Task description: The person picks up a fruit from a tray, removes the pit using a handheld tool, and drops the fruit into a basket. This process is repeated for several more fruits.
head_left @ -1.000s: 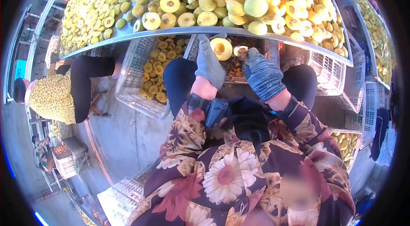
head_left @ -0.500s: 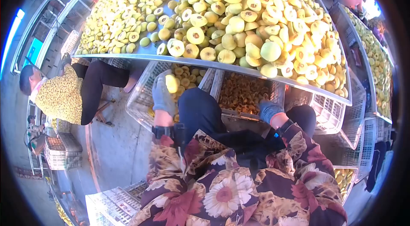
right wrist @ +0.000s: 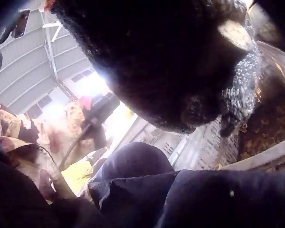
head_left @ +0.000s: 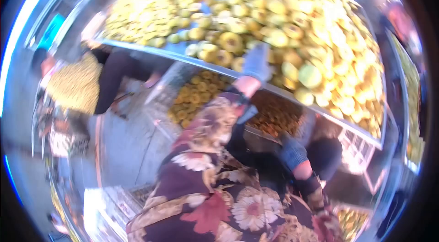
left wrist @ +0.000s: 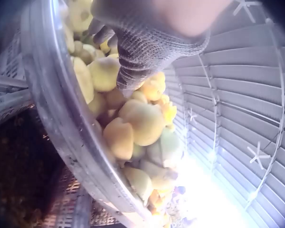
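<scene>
In the head view my gloved left hand [head_left: 257,63] reaches over the near rim of the metal table onto the heap of halved yellow peaches [head_left: 279,36]. The left wrist view shows its thumb and fingers spread among the peach halves [left wrist: 142,121], thumb pointing down onto them. Below the table, my gloved right hand [head_left: 292,153] is beside the crate of brown pits and scraps [head_left: 274,118]. Dark in the right wrist view, its curled fingers hold a pale, wood-like piece [right wrist: 235,34]; I cannot tell its kind.
A crate of pitted peach halves [head_left: 196,95] stands left of my knees, under the table edge [head_left: 183,54]. White crates [head_left: 354,150] stand at the right. Another person [head_left: 75,82] sits at the left. Another fruit-covered table [head_left: 407,91] is at far right.
My left hand carried a peach half left to the crate, then moved up to the heap without it. My right hand lowered toward the pit crate. The head view has shifted and blurred.
</scene>
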